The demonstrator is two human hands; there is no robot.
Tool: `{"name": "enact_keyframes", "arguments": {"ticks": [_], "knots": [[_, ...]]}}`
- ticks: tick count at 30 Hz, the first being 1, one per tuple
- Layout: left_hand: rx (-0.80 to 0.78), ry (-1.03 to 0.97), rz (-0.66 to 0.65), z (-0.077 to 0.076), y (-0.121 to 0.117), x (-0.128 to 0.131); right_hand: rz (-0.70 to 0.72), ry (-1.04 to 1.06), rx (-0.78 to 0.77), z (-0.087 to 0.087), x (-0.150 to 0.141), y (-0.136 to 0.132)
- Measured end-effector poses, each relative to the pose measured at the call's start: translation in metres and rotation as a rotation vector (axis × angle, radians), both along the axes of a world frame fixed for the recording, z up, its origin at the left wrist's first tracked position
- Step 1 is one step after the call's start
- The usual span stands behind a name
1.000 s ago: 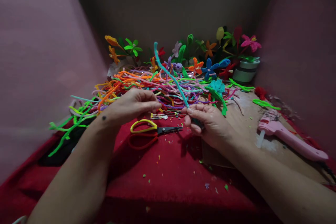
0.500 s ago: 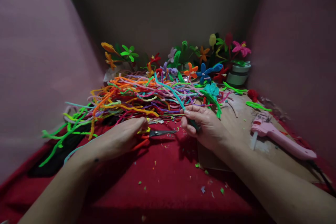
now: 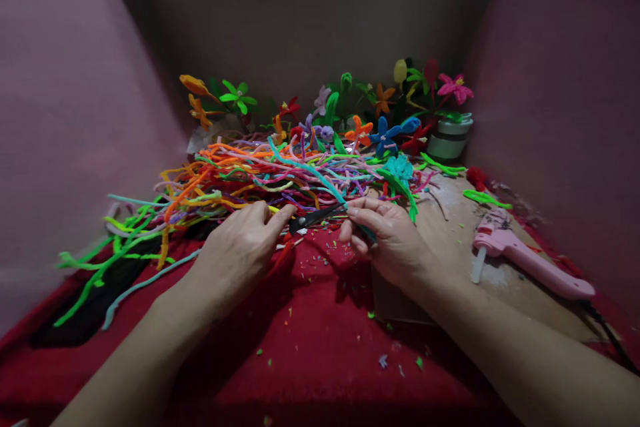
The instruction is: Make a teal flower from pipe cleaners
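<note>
Main hazard, judged from the layout: the blades of the scissors [image 3: 317, 218] reach right up to the fingertips of the right hand [image 3: 390, 227], so a small slip of either wrist could nick the thumb or forefinger. Second risk: the turquoise stem [image 3: 333, 188] is gripped near its lower end, its long free part leaning away over the heap of fuzzy stems [image 3: 225, 161]; a loose pinch might let it twist, putting a cut off the mark. Similar colours behind it (poor contrast, dim light) could also make the blade line hard to judge. Pose: left hand [image 3: 245, 240] palm down, forearm angled in from the lower left, its fingers closed around the scissor handles, though how they sit in the loops cannot be told; blades point towards the right hand, their exact gap unclear. Right hand turned inward, thumb and forefinger together, clamped on the turquoise stem, remaining fingers curled below. Both hands above the red cloth [image 3: 320, 347]; pink glue gun [image 3: 540, 263] well apart, beyond the right wrist.
</note>
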State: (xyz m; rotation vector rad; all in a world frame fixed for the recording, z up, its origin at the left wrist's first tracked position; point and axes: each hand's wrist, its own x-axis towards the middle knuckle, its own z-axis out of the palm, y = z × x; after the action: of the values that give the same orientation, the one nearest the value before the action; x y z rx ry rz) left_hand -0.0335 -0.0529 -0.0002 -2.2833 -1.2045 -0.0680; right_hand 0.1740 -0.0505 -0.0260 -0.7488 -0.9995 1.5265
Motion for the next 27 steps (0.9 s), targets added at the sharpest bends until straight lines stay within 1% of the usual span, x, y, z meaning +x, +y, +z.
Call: {"name": "enact_keyframes", "arguments": {"ticks": [7, 19, 27], "knots": [[0.024, 0.009, 0.016, -0.003, 0.000, 0.002, -0.003, -0.045, 0.000, 0.002, -0.002, -0.002], [-0.113, -0.165, -0.044, -0.012, -0.003, 0.004, 0.045, 0.010, -0.024, -0.001, -0.002, -0.001], [-0.071, -0.088, -0.012, -0.018, 0.001, 0.006, 0.042, -0.007, -0.043, -0.001, -0.003, -0.002]]}}
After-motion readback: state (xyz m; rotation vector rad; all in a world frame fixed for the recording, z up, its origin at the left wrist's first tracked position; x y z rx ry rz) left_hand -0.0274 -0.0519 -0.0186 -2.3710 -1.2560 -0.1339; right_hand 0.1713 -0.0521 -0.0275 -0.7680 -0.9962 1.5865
